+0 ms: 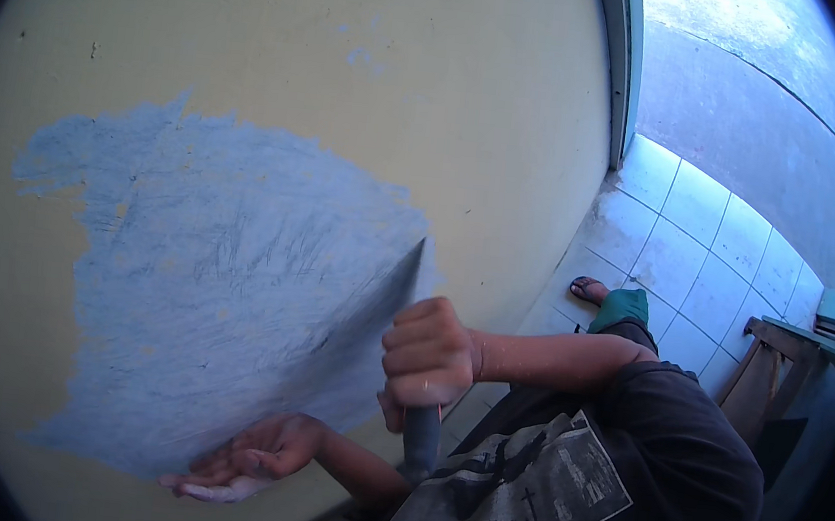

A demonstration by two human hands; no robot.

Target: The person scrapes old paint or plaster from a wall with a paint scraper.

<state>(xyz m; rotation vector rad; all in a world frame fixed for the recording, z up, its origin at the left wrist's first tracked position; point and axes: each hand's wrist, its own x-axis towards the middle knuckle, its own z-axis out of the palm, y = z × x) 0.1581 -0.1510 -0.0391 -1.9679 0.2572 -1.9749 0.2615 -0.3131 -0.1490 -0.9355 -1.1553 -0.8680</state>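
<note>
Your right hand (427, 354) is closed in a fist around the dark handle (420, 440) of a wide scraper, knuckles toward the wall, with the handle's end sticking out below your fingers. The scraper's flat blade (373, 302) runs up and to the right from your fist and lies against the wall, its top corner ending at the right edge of the scraped patch. Your left hand (253, 458) is open, palm turned up and fingers loosely spread, held low against the wall just under the patch's bottom edge; pale dust coats the fingertips, and it holds nothing. The patch (213, 291) is a broad blue-grey area with ragged borders and fine scratch marks, set in the pale yellow wall (435, 81), which fills most of the view. To the right, the wall ends at a grey vertical frame (619, 69). Below that lies a floor of light square tiles (699, 258), where your foot in a sandal (588, 289) shows past your green-clad knee (622, 308). A wooden bench (779, 366) stands at the far right.
</note>
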